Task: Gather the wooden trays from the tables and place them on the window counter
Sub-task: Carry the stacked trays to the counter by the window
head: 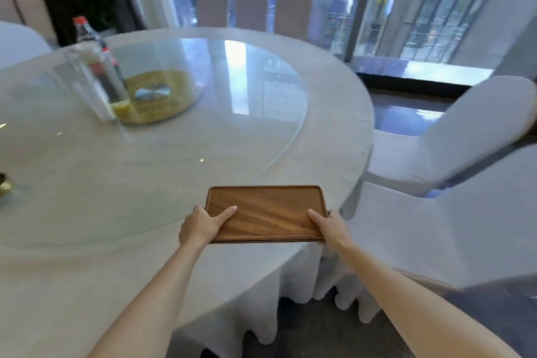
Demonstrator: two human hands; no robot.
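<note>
A rectangular brown wooden tray (pixel 266 209) with a low rim sits at the near right edge of the round table (pixel 87 183), which is covered in a white cloth. My left hand (pixel 200 225) grips the tray's left side, thumb lying on its top. My right hand (pixel 329 225) grips its right side the same way. The tray is level and holds nothing. The dark window counter (pixel 421 73) runs along the window at the far right, beyond the table.
A glass turntable (pixel 232 102) covers the table's middle, with bottles (pixel 98 67) and a gold mat (pixel 162 96) on it. White-covered chairs (pixel 453 136) stand close on the right. Pink chair backs (pixel 251 7) line the far side. Dark floor shows below.
</note>
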